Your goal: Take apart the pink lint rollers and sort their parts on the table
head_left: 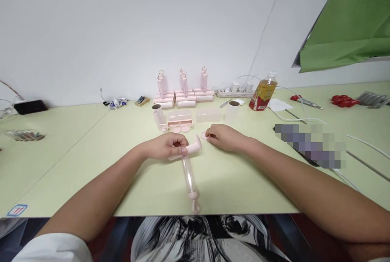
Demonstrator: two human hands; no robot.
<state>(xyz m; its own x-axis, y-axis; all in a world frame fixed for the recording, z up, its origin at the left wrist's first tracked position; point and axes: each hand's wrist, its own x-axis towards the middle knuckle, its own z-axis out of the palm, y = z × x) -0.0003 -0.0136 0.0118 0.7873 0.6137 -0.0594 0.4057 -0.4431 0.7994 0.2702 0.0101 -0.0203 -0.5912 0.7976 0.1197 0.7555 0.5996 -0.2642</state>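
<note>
My left hand (169, 146) is closed around the head of a pink lint roller (189, 174). Its clear handle points toward me and ends in a pink loop near the table's front edge. The pink end arm of the head sticks out to the right of my fingers. My right hand (227, 137) has its fingertips closed on a small pink disc (204, 135) at the table surface. Just beyond my hands lie two more pink discs (185, 129), an opened pink roller case (180, 123) and clear covers (208, 115).
Sticky paper rolls with cardboard cores (233, 111) stand on both sides of the covers. Several finished-looking lint rollers (186, 101) line the wall. A drink bottle (263, 93), a power strip (233, 92), cables and red-handled scissors (344, 100) are to the right; a phone (31, 107) is at far left.
</note>
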